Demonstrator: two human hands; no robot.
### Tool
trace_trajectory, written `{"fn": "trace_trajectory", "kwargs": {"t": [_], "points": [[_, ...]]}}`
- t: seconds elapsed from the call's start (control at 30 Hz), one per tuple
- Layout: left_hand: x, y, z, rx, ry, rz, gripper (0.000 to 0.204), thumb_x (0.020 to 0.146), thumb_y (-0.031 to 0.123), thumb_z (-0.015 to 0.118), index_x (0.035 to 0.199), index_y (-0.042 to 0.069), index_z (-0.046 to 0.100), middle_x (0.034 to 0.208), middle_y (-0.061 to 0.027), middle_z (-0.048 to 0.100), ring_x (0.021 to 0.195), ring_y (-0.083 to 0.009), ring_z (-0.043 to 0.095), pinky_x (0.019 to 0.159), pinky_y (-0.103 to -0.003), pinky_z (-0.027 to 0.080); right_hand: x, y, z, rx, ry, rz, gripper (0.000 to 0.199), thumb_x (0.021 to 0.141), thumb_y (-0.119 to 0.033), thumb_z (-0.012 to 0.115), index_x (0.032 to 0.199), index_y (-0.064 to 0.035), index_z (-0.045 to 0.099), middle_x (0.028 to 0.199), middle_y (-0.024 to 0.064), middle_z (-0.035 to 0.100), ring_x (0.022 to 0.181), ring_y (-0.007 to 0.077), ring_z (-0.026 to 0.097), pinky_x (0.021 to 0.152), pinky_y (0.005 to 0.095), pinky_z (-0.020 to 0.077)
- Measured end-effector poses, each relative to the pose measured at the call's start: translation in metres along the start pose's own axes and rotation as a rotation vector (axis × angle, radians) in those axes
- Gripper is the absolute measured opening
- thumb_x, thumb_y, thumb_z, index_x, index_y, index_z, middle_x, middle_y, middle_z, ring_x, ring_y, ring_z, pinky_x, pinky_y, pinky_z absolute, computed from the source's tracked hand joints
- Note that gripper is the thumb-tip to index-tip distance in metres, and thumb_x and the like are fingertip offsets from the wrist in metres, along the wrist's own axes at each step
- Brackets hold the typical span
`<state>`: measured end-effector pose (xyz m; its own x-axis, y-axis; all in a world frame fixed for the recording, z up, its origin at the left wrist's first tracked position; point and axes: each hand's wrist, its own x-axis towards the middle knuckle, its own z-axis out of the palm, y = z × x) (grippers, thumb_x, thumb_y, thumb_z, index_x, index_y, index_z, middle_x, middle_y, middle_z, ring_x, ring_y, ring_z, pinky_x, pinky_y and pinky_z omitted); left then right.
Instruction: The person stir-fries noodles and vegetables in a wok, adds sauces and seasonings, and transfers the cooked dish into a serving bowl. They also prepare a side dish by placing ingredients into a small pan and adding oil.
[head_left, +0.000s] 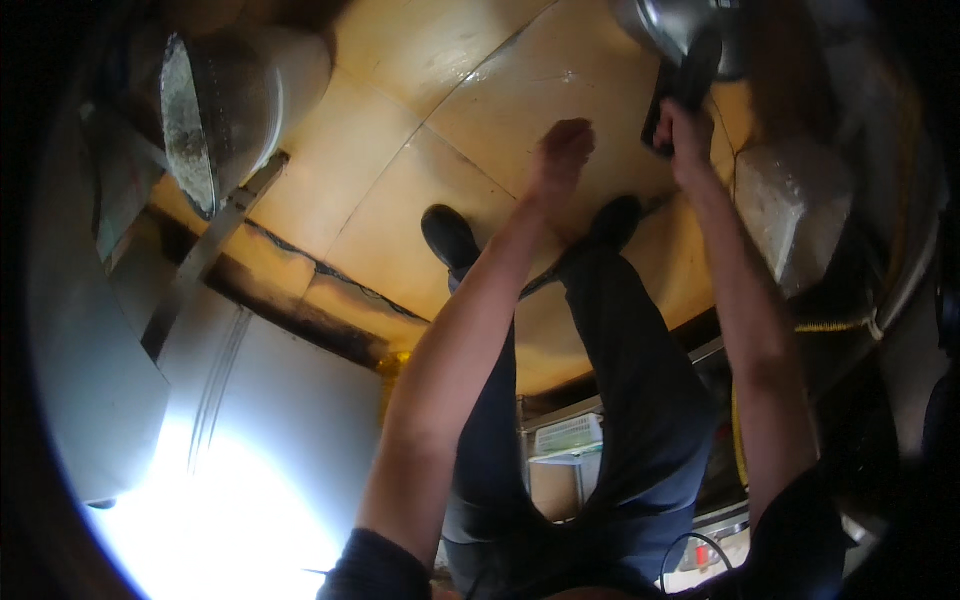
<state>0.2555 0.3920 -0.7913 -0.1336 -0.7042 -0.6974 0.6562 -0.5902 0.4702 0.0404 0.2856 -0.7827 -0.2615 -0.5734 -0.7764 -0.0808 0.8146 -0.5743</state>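
Observation:
My right hand [688, 138] is closed around a dark, flat, elongated tool [692, 75]; its exact kind does not show. The tool's far end overlaps a shiny round metal vessel [675, 22] at the upper right. Whether the two touch, I cannot tell. To the left, my left hand [563, 160] hangs over the tiled floor, well apart from the tool. Its fingers are blurred and partly turned away, and nothing shows in them.
Yellowish tiles [400, 200] cover the floor around my dark shoes [450, 236]. A round tub [235, 110] with whitish contents stands at the upper left, beside a metal bar [215, 235]. A pale block-shaped object [797, 205] lies right of my forearm. A pale panel [290, 390] borders the left.

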Motion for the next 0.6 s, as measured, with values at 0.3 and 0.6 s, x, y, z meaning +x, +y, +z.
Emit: {"fn": "trace_trajectory", "kwargs": {"t": [0.3,0.6], "points": [[-0.022,-0.037,0.0,0.558,-0.279,-0.451,0.017,0.09,0.011,0.07,0.101,-0.001,0.065,0.089,-0.0088,0.063,0.076,-0.0175,0.062,0.06,-0.035,0.05,-0.172,0.077,0.011,0.008,-0.169,0.276,0.016,0.096,-0.014,0.066,0.103,-0.0019,0.058,0.074,0.0038,0.055,0.051,0.0117,0.048,0.046,0.0317,0.0422],[-0.179,0.066,0.006,0.465,0.052,-0.544,0.014,0.089,0.007,0.073,0.084,0.005,0.061,0.055,-0.0005,0.05,0.042,-0.0103,0.047,0.039,-0.028,0.033,-0.308,0.052,0.047,0.022,-0.124,0.084,0.025,0.093,-0.008,0.068,0.116,-0.0012,0.061,0.072,0.0012,0.056,0.05,0.0096,0.05,0.044,0.0291,0.0396]]}}
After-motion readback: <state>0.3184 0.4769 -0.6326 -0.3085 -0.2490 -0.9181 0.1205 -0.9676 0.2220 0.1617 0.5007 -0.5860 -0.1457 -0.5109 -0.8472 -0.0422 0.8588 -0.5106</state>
